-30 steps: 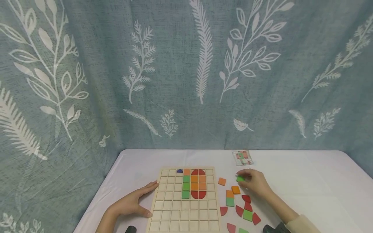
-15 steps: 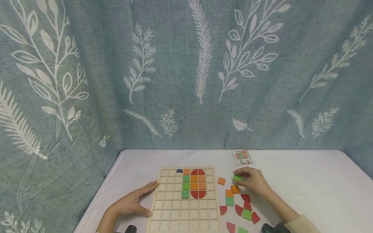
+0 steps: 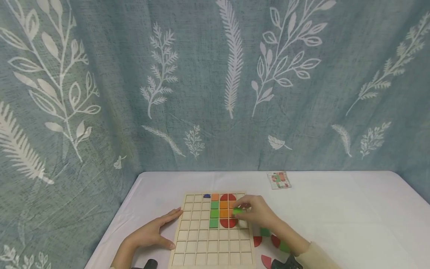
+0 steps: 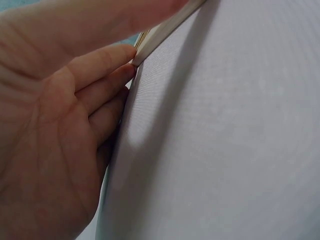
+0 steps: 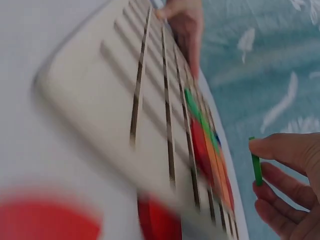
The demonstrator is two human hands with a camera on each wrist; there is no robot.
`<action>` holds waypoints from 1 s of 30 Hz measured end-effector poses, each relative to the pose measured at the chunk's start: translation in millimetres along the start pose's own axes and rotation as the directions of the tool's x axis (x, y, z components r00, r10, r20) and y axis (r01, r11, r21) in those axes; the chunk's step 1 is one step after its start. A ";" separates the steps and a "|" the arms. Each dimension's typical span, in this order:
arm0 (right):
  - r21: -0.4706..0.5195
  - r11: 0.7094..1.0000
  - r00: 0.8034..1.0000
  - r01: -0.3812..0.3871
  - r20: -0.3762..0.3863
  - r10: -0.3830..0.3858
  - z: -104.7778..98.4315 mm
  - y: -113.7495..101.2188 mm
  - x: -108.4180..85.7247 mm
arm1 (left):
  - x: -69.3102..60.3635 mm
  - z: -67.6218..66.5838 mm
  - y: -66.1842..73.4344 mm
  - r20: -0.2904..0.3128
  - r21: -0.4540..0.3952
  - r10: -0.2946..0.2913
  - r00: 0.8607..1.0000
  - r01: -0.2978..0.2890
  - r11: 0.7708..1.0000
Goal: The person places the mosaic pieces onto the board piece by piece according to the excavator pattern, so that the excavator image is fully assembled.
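My right hand [image 3: 258,212] pinches a green square tile [image 3: 237,211] between thumb and fingers, held over the right side of the wooden grid board [image 3: 203,248]. In the right wrist view that green tile [image 5: 256,167] is seen edge-on, apart from the board. Spread along the board's left edge, my left hand [image 3: 152,231] touches it with fingertips and thumb; the left wrist view has the fingers [image 4: 102,80] straight against the edge. Set in the board are a column of green squares [image 3: 214,213], orange squares [image 3: 223,204], red quarter-rounds [image 3: 224,223] and a blue half-round [image 3: 206,196].
Loose tiles lie right of the board, partly under my right arm: a red quarter-round [image 3: 257,241], a green square [image 3: 265,232] and others. A small pattern card [image 3: 279,180] lies at the table's back. A patterned blue-green curtain [image 3: 208,74] hangs behind the white table [image 3: 352,209].
My right hand has lifted the green tile from among the loose pieces and moved left over the board. My left hand stays at the board's edge.
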State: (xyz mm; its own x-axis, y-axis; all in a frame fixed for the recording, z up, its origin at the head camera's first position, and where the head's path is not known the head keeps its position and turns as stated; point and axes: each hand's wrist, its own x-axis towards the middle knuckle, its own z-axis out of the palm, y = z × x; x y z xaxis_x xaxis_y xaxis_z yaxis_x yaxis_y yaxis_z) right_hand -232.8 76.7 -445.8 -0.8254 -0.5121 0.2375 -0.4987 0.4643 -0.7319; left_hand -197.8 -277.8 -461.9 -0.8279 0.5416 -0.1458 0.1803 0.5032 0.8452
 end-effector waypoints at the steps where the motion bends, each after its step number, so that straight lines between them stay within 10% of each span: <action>1: 0.003 1.000 1.000 0.009 0.014 -0.009 5.5 -3.3 2.9 | 0.0 0.0 0.0 0.001 0.001 0.000 1.000 0.000 1.000; 14: -0.110 0.993 0.984 0.046 0.174 -0.027 73.0 -31.7 34.0 | -2.0 0.0 0.3 0.011 0.001 0.005 1.000 -0.005 1.000; 30: -0.210 0.974 0.988 0.087 0.144 -0.057 84.8 -32.4 37.0 | -1.7 1.1 1.2 0.004 0.013 0.016 1.000 -0.016 1.000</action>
State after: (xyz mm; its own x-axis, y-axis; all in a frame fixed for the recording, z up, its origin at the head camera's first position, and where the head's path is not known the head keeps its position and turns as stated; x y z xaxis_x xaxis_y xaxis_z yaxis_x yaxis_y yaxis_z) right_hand -224.8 -18.5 -467.4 -0.7490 -0.6363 0.1849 -0.6129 0.5592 -0.5583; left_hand -195.6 -277.4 -461.2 -0.8226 0.5525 -0.1342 0.2007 0.5029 0.8407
